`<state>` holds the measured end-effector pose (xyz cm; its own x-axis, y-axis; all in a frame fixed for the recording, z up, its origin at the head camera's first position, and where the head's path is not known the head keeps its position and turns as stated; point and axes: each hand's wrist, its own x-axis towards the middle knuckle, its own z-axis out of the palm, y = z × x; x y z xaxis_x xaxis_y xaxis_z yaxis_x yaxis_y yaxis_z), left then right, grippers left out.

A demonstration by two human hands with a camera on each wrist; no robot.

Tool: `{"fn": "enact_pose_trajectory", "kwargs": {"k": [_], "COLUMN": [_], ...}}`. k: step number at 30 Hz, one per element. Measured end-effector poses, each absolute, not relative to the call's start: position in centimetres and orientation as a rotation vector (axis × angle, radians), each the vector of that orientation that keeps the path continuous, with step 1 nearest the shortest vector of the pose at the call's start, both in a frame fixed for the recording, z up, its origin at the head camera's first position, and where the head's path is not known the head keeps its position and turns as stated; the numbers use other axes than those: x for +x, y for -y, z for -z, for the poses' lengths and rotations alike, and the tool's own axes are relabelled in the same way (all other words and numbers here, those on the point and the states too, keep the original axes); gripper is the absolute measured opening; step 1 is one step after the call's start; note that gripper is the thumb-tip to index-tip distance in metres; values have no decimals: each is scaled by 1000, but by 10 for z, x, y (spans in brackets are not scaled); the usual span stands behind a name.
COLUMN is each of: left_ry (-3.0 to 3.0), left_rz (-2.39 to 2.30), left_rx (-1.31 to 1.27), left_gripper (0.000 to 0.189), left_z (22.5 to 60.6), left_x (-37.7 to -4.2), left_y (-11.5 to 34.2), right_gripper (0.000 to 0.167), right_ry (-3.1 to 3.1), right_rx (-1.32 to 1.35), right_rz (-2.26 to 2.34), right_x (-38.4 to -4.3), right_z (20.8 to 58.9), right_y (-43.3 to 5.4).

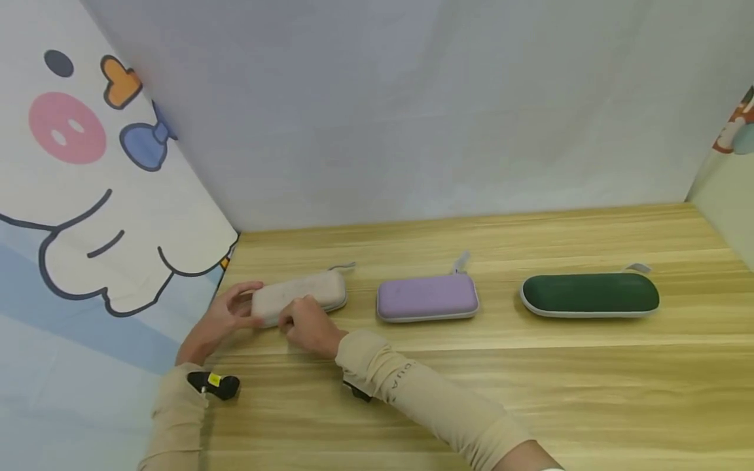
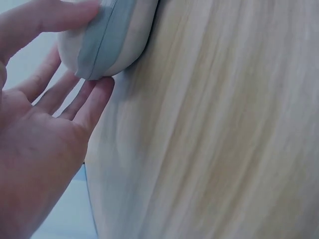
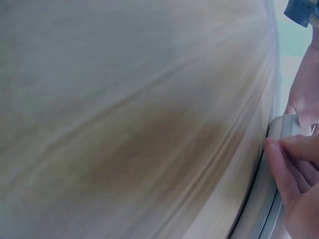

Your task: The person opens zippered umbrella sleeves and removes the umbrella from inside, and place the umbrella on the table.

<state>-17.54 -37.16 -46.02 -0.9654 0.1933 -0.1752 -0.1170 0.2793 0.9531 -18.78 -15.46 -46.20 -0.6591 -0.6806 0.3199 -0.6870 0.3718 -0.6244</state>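
A beige zip case (image 1: 303, 291) with a grey zipper band lies at the left of the row on the wooden table. My left hand (image 1: 220, 322) holds its left end; in the left wrist view the thumb (image 2: 75, 15) lies on one side of the band and the fingers reach round the other. At the case's front edge is my right hand (image 1: 312, 327). The right wrist view shows its thumb and forefinger (image 3: 281, 169) pinched together at the zipper (image 3: 269, 214). Any pull between the fingertips is hidden.
A purple zip case (image 1: 428, 297) with a grey strap lies right of the beige one. Farther right is a longer dark green case (image 1: 591, 294). A pale cloth (image 1: 412, 118) stands behind the table (image 1: 530, 392), and a cartoon-printed cloth (image 1: 135, 261) borders its left side.
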Motion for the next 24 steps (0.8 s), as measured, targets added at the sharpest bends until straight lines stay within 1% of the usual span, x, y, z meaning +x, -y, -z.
{"fn": "enact_pose_trajectory", "kwargs": {"k": [5,10,17,24], "left_ry": [-2319,-2384,-2480,-2656], "left_rz": [-1722,-1680,-1567,-1418], "left_rx": [135,90,21,12], "left_gripper": [78,77,77,69], "left_z": [459,459,459,462], "left_x": [-174,-171,-168,-166], "left_y": [372,372,367,359], "right_gripper": [21,18,19,15], "right_ry": [2633,2644,2589,2593], "right_rx": [1279,1270,1257,1166], "right_rz": [-1210,-1236,-1238,-1251], "right_x": [-189,-190,-193,-191], "right_z": [461,463,467,467], "right_y": [152,150,142,135]}}
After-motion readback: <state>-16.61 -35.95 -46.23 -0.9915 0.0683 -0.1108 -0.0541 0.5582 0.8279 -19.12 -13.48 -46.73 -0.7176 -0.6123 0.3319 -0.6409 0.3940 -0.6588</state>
